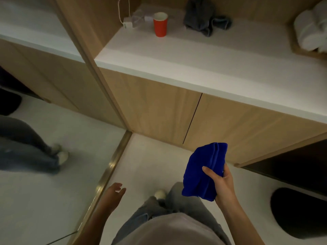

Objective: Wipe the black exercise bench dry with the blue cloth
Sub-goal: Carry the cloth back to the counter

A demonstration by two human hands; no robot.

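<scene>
Floor; right grip around cloth

Right hand is raised before the waist, forearm angled up, gripping the cloth. Left hand hangs lower, empty, fingers loosely bent.

Blue cloth, seemingly folded, in hand

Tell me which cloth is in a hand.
The blue cloth, gripped by the right hand; the grey cloth lies on the counter, the white towels at far right.
</scene>
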